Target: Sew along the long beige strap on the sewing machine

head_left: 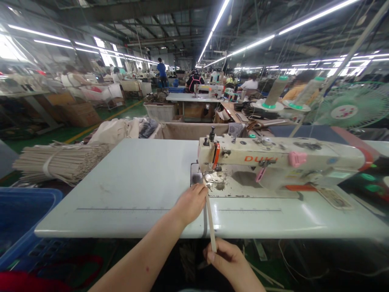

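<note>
A narrow beige fabric strap runs from the needle area of the sewing machine toward me, over the table's front edge. My left hand has its fingers closed on the strap's far part, close beside the presser foot. Below the table edge, my right hand pinches the strap's near end between thumb and fingers. The strap's far end is hidden behind my left fingers and the machine head. Beneath it lies the pale sewing table with a printed ruler line.
On the left sit a tied bundle of beige strips and a blue plastic basket. Thread cones and a green fan stand behind the machine at right. Beyond the table is a fabric-lined bin. Several people work farther back.
</note>
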Available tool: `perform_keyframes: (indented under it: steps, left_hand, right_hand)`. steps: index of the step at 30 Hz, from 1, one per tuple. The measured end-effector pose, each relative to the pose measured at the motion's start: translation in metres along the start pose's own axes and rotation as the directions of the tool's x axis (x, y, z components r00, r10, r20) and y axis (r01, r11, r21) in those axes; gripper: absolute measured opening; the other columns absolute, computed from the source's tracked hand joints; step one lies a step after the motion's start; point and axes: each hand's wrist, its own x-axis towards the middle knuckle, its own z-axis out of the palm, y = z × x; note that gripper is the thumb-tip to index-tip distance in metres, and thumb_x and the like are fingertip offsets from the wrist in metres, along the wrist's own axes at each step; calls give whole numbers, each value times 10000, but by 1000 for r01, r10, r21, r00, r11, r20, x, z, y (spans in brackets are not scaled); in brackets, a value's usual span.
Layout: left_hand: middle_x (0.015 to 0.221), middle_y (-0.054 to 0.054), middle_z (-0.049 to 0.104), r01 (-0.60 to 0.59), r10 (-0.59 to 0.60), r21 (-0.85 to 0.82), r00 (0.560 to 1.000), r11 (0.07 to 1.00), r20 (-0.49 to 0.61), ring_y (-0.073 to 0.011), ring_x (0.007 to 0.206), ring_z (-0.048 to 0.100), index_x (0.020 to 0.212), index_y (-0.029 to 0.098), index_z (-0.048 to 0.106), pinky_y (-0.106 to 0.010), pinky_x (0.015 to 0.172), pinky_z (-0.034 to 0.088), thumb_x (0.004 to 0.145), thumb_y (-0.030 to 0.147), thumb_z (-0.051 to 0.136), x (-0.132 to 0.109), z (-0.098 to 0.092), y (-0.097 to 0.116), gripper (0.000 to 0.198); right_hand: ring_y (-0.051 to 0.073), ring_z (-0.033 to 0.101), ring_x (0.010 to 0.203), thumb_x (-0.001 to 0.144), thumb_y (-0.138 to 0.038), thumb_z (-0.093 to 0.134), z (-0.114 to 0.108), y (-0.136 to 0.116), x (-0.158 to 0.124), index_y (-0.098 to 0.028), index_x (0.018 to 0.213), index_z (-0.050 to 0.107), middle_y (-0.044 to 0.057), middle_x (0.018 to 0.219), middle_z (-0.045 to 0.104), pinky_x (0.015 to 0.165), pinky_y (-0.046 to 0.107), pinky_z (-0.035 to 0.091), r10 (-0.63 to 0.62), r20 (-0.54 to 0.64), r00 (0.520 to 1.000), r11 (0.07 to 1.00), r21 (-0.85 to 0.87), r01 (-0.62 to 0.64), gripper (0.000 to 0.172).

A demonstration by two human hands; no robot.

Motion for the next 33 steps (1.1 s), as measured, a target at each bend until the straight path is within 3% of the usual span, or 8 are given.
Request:
perform_keyframes:
  steps: [4,7,16,33]
  left_hand:
    - [1245,-112,619,11,-11,-5,1000,1000,-6,-255,1160,615,1101,186,577,-428,1083,515,944,110,536,0,3,0,179]
    - [1247,-111,615,27,-27,-19,1000,999,-3,-244,1139,630,1121,189,569,-413,1047,537,949,115,529,0,3,-1,191]
    - [1241,-99,612,20,-20,-24,1000,1000,6,-236,1157,623,1051,205,568,-399,1066,522,950,120,521,0,0,-1,140]
    - [1254,-107,612,15,-15,-26,1000,1000,7,-238,1147,629,1134,190,566,-400,1058,530,963,125,510,-1,0,-1,192]
  right_hand:
    - [215,618,821,809,-575,777,3,-7,0,-184,812,773,42,803,716,794,313,471,41,-77,996,997,70,-36,391]
    - [185,640,758,842,-570,759,7,-15,-3,-185,924,759,53,795,746,733,282,487,132,-74,989,972,203,-114,393]
    - [174,660,694,788,-644,786,10,-18,-8,-163,814,759,62,727,744,706,279,530,178,-61,982,965,206,-162,483]
    - [165,658,690,783,-650,789,7,-23,-11,-157,781,768,73,708,755,675,251,490,198,-51,979,959,215,-182,494]
